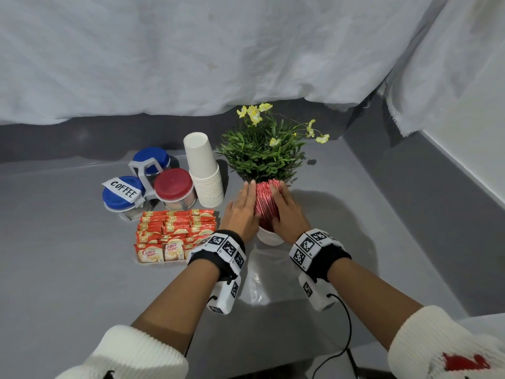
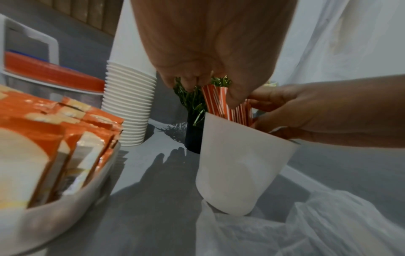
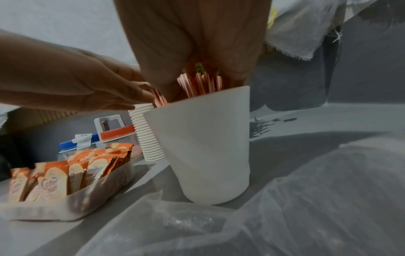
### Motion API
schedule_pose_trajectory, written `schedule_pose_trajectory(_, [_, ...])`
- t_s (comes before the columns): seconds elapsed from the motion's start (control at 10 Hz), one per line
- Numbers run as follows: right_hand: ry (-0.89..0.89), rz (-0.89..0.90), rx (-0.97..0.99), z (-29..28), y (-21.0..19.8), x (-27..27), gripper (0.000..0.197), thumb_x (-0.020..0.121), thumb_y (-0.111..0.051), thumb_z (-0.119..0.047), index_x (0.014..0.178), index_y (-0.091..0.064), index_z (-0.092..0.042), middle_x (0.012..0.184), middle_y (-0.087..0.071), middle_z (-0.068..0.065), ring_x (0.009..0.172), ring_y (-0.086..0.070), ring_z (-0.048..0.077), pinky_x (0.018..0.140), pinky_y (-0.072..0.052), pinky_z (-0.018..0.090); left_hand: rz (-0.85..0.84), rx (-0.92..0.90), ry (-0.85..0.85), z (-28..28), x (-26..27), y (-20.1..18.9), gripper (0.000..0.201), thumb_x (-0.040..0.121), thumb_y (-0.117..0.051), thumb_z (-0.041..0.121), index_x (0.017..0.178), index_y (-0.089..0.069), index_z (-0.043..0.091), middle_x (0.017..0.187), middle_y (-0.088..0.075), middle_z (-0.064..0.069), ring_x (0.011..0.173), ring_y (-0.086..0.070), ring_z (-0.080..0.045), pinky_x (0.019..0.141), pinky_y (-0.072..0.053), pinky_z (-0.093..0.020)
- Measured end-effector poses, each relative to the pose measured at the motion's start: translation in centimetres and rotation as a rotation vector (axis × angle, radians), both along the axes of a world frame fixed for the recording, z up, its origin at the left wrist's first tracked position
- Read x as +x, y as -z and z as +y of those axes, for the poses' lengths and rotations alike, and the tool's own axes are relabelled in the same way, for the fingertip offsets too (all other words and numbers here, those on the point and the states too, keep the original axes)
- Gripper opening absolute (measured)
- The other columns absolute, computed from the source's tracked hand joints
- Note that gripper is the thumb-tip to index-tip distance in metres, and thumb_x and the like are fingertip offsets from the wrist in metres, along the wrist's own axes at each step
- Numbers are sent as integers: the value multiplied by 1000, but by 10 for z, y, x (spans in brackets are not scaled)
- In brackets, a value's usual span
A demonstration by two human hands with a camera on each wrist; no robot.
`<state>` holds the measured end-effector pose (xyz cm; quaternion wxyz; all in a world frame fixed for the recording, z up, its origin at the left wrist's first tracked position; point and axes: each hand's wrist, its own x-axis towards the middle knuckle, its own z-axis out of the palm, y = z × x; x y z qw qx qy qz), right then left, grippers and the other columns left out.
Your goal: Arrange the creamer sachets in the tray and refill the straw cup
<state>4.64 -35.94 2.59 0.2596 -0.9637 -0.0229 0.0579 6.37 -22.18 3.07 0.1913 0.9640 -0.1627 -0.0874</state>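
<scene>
A white cup [image 1: 270,237] stands on the grey table, packed with red-and-white striped straws [image 1: 265,203]. My left hand [image 1: 243,207] and right hand [image 1: 287,207] lie flat against either side of the bundle, fingers straight, pressing the straws together. In the left wrist view the left hand [image 2: 208,52] touches the straws [image 2: 221,102] above the cup [image 2: 238,164], facing the right hand [image 2: 317,112]. The right wrist view shows the right hand [image 3: 192,43] over the straws [image 3: 197,84] and cup [image 3: 203,147]. Orange creamer sachets [image 1: 175,231] stand in rows in a white tray [image 3: 76,202] to the left.
A tall stack of paper cups [image 1: 203,170] stands left of the straw cup. Jars with blue and red lids [image 1: 172,187] sit in a grey holder labelled COFFEE. A potted plant [image 1: 262,151] is right behind the straws. A clear plastic bag [image 1: 257,277] lies in front of the cup.
</scene>
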Motion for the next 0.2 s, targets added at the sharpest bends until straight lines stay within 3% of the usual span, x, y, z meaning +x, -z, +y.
schedule_pose_trajectory(0.1, [19,11,47,-2,-3,0,70,86,-46,-1,147,-16,-19,158,-2,5,143,-14,32,114,-25,49,15,-64,-49,9,-6,1,76,94,-43,20,148,11,17,158,4,-10,146,-6,-23,117,-12,-41])
schedule_pose_trajectory(0.2, [125,-69,72,1,-11,2,58,86,-44,-1,140,-28,-13,155,-18,7,137,-20,33,112,-24,43,-19,-103,-116,26,-5,0,75,95,-43,22,148,9,15,158,2,-10,146,-6,-22,118,-14,-39])
